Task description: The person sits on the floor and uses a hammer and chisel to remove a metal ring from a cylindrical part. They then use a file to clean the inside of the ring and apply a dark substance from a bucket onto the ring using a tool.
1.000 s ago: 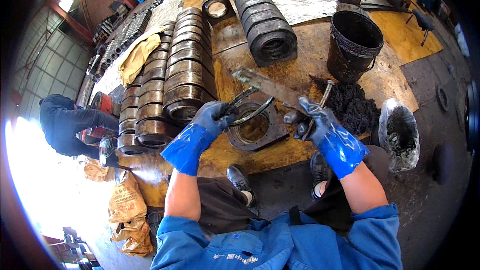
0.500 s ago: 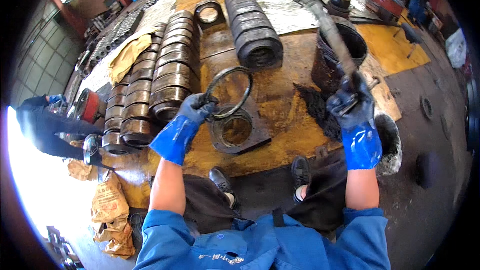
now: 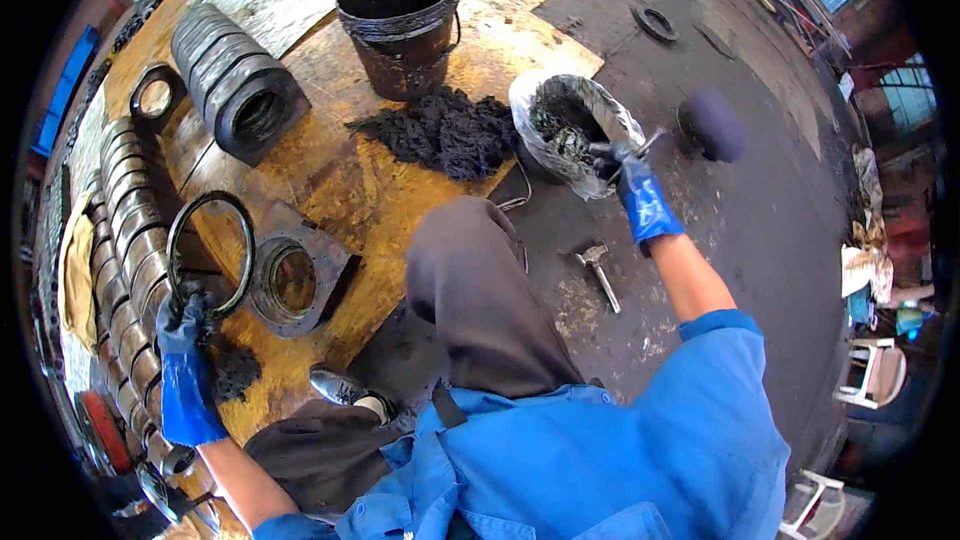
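Observation:
My left hand (image 3: 185, 365), in a blue glove with blackened fingers, is closed on the lower edge of a dark metal ring (image 3: 249, 255) and holds it upright. A square metal block with a round opening (image 3: 325, 265) lies beside the ring on the stained board. My right hand (image 3: 640, 195), gloved the same way, is closed at the right rim of a plastic-lined bucket (image 3: 530, 105) of black greasy stuff. It grips a stick-like tool (image 3: 652, 138); one end pokes out past the fingers. The tool's other end, towards the bucket, cannot be made out.
A black bucket (image 3: 400, 60) stands on the board behind a heap of black fibrous material (image 3: 450, 135). Stacked dark rings (image 3: 235, 80) and long rows of metal rings (image 3: 135, 210) lie at the left. A hammer (image 3: 598, 275) rests on the floor near my knee.
My view and body have turned right. My right hand has brought the long tool, blurred earlier above the black bucket, down to the lined bucket. My left hand still holds the ring.

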Motion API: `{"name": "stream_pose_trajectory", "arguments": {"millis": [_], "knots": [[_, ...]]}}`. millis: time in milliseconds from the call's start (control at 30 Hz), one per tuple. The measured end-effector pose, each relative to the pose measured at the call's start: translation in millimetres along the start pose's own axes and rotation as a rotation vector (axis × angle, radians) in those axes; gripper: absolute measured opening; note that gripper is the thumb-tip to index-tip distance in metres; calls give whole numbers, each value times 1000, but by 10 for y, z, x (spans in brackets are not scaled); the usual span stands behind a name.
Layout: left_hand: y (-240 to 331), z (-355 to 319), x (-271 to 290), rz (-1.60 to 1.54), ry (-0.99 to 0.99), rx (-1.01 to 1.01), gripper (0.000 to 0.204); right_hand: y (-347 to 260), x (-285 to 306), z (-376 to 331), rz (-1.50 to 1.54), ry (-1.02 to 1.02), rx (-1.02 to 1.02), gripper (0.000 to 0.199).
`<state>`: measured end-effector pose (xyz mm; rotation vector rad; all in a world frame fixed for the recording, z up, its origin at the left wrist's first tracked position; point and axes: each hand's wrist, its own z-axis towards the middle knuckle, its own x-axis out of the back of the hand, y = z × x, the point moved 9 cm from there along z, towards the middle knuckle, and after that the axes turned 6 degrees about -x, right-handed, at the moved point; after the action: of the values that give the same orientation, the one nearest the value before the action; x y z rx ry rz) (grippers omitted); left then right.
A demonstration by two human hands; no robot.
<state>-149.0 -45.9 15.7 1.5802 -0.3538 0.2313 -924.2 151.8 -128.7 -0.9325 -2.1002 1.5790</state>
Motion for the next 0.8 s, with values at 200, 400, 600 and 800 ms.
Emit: {"name": "stream_pose_trajectory", "arguments": {"millis": [200,400,600,800], "knots": [[-226,168,44,-37,-55,43,18,690,199,17,-1262,246,271,35],[-189,195,-55,-34,-47,10,19,1201,261,131,-1624,117,150,39],[-212,87,-23,-3,-40,54,22,976,525,-529,-1538,-39,163,40],[-250,157,23,42,-55,-4,23,456,851,-778,-1446,117,280,40]]}}
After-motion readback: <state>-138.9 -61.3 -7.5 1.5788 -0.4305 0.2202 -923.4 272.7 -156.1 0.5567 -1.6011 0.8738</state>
